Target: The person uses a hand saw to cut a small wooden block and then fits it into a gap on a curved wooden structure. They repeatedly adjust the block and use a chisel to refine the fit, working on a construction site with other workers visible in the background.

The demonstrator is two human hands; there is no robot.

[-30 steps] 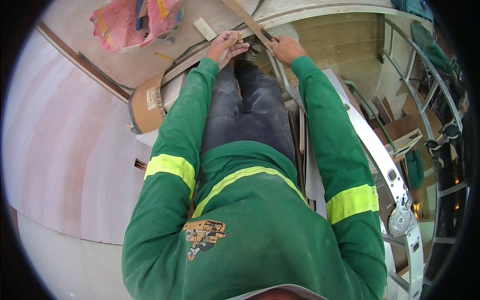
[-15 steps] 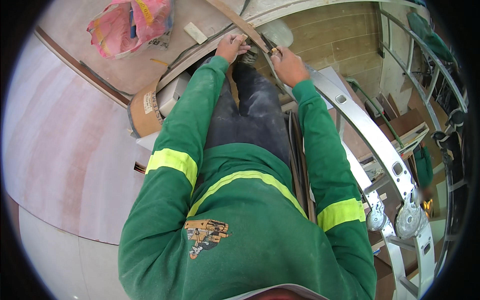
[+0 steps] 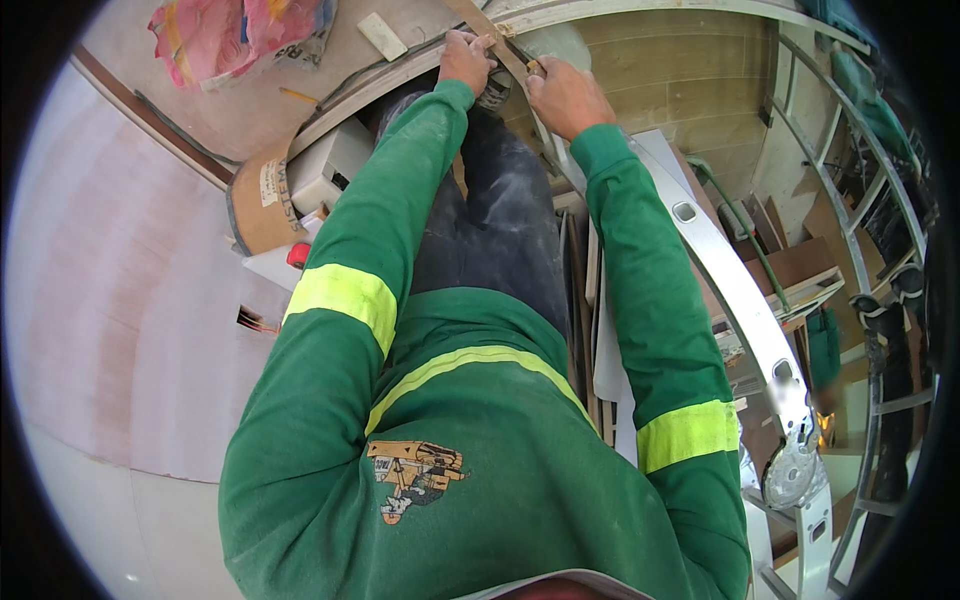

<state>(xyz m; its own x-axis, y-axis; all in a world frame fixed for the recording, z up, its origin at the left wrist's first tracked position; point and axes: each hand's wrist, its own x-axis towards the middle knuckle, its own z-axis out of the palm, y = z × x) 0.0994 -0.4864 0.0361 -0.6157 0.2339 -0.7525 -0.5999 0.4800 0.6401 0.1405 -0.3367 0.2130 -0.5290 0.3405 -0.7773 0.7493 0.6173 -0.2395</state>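
Note:
My right hand is closed around the handle of a slim dark-bladed tool; its exact kind is too small to make out. The blade points up and left, over a brown wooden strip. My left hand is on the other side of the strip, its fingers pinched at a small tan piece close to the strip's edge. Whether that piece is separate from the strip is unclear. Below the hands are my dark, dusty trousers and part of a shoe.
A metal ladder curves along my right side. To the left stand a brown cardboard drum and a white box. A pink plastic sack, a pale block and a dark cable lie farther off. Boards are stacked at right.
The view has shifted a little. The tool in my right hand now lies across the wooden strip, its tip nearer my left fingers. My left hand has moved up along the strip.

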